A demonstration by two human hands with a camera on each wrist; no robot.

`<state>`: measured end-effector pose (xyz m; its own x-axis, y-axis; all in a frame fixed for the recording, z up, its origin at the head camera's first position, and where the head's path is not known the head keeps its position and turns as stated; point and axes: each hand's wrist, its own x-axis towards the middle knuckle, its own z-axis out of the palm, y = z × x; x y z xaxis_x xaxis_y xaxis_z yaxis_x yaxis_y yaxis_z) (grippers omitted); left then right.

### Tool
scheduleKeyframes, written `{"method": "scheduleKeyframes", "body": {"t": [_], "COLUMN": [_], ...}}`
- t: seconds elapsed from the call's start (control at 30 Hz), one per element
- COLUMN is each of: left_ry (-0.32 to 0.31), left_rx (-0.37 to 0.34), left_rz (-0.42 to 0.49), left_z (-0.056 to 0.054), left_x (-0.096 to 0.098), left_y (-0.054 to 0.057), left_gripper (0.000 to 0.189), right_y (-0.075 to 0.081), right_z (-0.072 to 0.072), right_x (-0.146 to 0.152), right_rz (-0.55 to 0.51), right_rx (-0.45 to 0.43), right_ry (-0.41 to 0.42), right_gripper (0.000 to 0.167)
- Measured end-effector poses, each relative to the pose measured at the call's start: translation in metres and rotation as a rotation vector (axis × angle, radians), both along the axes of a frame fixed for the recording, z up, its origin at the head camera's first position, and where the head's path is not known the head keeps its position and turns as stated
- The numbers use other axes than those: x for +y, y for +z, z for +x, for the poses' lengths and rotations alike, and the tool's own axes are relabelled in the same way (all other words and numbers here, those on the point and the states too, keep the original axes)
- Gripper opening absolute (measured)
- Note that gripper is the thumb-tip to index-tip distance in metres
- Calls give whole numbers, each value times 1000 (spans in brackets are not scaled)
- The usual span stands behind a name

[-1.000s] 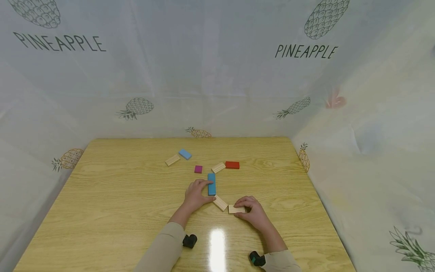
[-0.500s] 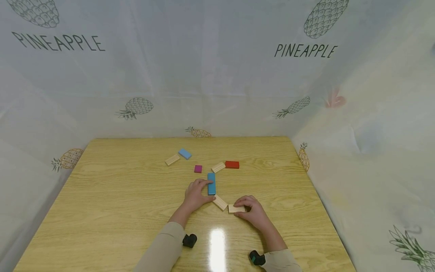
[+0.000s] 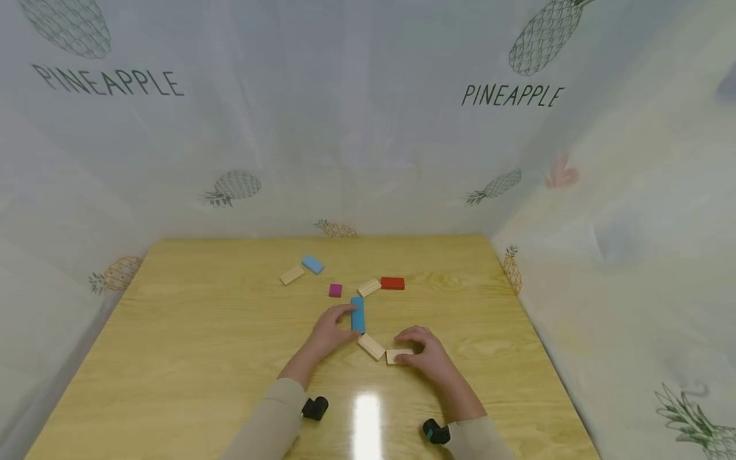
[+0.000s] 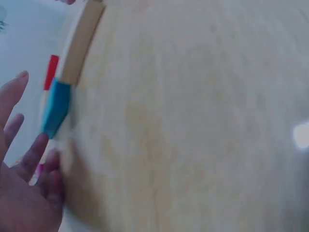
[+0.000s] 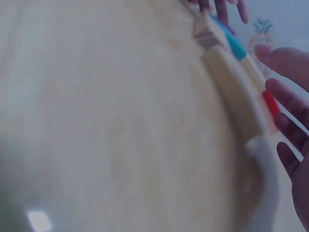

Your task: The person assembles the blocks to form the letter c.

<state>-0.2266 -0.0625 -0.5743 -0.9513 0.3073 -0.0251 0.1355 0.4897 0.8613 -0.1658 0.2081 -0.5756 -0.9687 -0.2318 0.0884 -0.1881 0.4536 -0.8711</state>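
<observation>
A blue block [image 3: 358,315] lies lengthwise on the table, with a slanted plain wooden block [image 3: 371,347] at its near end. My left hand [image 3: 330,331] is beside the blue block, its fingers spread and relaxed in the left wrist view and fingertips right at the block's left side. Another wooden block [image 3: 399,356] lies crosswise to the right, partly hidden by my right hand [image 3: 427,353]. In the right wrist view the thumb and fingers stand apart, away from that wooden block [image 5: 234,92], gripping nothing.
Beyond the blue block lie a wooden block [image 3: 369,287], a red block [image 3: 393,283] and a small magenta block [image 3: 335,291]. Farther left are a light blue block [image 3: 313,264] and another wooden block [image 3: 292,275]. A pineapple-print curtain [image 3: 356,134] surrounds the table.
My right hand has let go of the crosswise wooden block, its fingers lifting and spreading. My left hand has drawn slightly left from the blue block. The head view has tilted slightly.
</observation>
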Motion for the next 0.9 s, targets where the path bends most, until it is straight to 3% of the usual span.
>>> {"method": "scheduleKeyframes", "body": {"t": [0.17, 0.47, 0.67, 0.9], "left_ry": [70, 175, 225, 272], "left_rx": [-50, 3, -10, -58], "left_rz": [93, 60, 36, 71], "left_z": [-3, -5, -4, -1], "left_x": [-15, -42, -62, -86], "left_y": [11, 32, 39, 44], "left_gripper": [62, 59, 55, 56], "right_y": [14, 30, 36, 41], "right_z": [-21, -60, -80, -101], "right_x": [-16, -54, -81, -113], "right_rz": [21, 53, 21, 44], "right_rx": [5, 77, 89, 75], "right_ry": [-1, 56, 89, 121], "right_gripper": [32, 32, 33, 32]}}
